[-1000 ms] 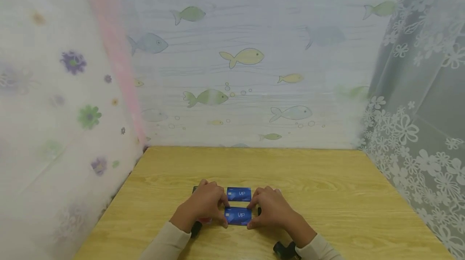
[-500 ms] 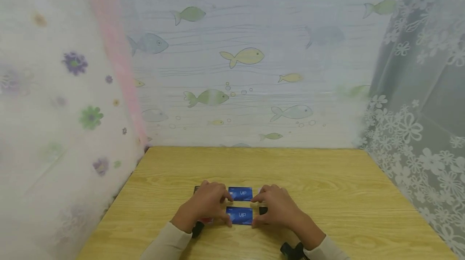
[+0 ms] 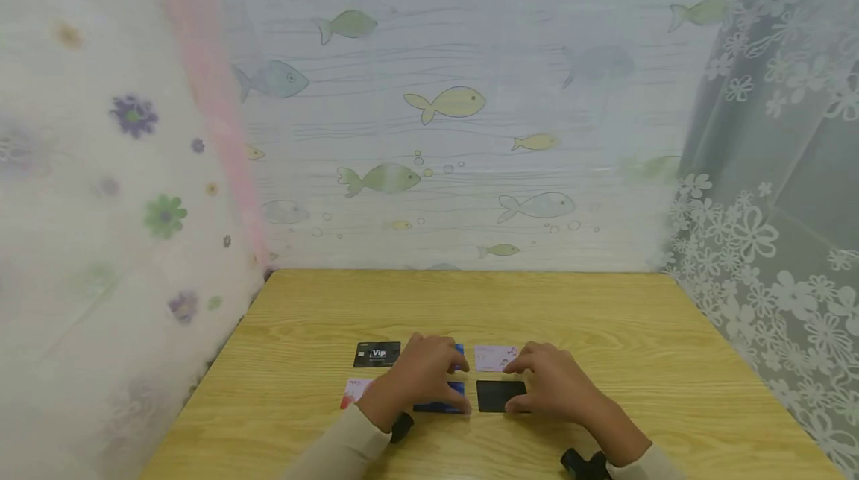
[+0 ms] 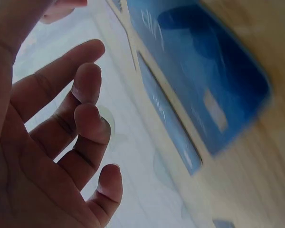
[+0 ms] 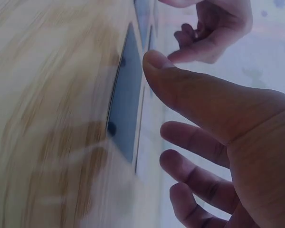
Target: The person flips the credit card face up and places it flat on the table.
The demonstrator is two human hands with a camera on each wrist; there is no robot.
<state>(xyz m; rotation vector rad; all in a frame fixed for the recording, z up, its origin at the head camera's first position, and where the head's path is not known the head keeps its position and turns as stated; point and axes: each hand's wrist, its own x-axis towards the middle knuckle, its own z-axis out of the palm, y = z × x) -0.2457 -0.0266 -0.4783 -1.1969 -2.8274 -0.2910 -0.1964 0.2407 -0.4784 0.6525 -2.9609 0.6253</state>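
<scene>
My left hand (image 3: 424, 376) hovers with bent, relaxed fingers over two blue VIP cards, one behind the other, and holds nothing. It partly hides the front blue card (image 3: 431, 408) and the back blue card (image 3: 459, 352); both show in the left wrist view. My right hand (image 3: 560, 387) is at the right column, its thumb over the right end of a plain black card (image 3: 498, 396). Its fingertips are near a pale pink card (image 3: 493, 358) behind. Nothing is gripped in it; whether the thumb touches the black card I cannot tell.
Left of the blue cards lie a black Vip card (image 3: 377, 355) at the back and a pink-and-red card (image 3: 354, 392) in front, partly covered by my left hand. All lie flat on the wooden table (image 3: 604, 316). A fish-patterned curtain (image 3: 456, 189) hangs behind.
Both hands have moved right. The left left the blue cards' left edge and now covers them; the right went from their right edge to the black card. The front blue card was released.
</scene>
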